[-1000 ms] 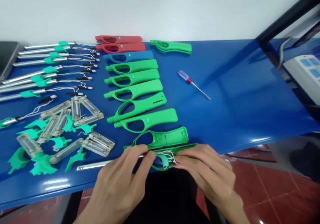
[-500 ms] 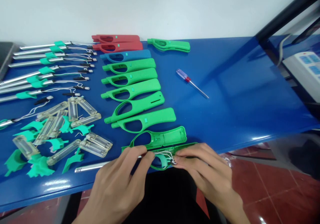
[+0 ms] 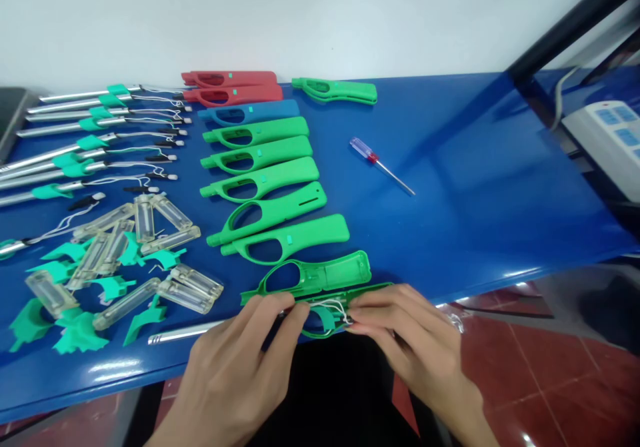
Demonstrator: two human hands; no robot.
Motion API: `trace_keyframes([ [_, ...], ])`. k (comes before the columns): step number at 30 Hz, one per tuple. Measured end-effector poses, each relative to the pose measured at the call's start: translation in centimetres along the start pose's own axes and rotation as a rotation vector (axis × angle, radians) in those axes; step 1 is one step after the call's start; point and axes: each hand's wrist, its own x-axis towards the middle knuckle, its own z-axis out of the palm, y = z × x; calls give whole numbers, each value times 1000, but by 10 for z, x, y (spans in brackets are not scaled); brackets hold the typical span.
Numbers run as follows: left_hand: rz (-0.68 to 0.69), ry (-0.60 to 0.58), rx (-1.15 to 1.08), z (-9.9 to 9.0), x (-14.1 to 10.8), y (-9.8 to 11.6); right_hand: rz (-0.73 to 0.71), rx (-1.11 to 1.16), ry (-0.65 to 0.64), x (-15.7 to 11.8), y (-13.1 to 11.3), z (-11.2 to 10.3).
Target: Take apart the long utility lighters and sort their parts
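An open green casing half (image 3: 313,332) lies at the table's front edge, with a teal trigger (image 3: 327,318) and white wires (image 3: 333,302) in it. My left hand (image 3: 250,354) pinches the left end of this casing, where a metal tube (image 3: 183,333) sticks out to the left; its fingertips hide the joint. My right hand (image 3: 413,334) has its fingers pressed together at the wires and the casing's right part; the small piece between the fingertips is mostly hidden. Just behind lies another open green casing half (image 3: 345,270).
Green casings (image 3: 315,229), a blue one (image 3: 275,111) and red ones (image 3: 255,94) lie in a column behind. Metal tubes with wires (image 3: 65,146), clear tanks (image 3: 145,219) and teal triggers (image 3: 80,330) lie left. A screwdriver (image 3: 373,157) and a white power strip (image 3: 607,130) are right.
The view has shifted very slightly. Both hands keep nearly the same place and grip on the casing, with only a tiny movement of the right fingertips at the wires.
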Motion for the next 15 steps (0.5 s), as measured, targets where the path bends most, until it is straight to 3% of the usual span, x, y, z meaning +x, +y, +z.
trace_keyframes([
  [15,-60,29,41,1,5,6,-34,-66,24,2,-1,0],
])
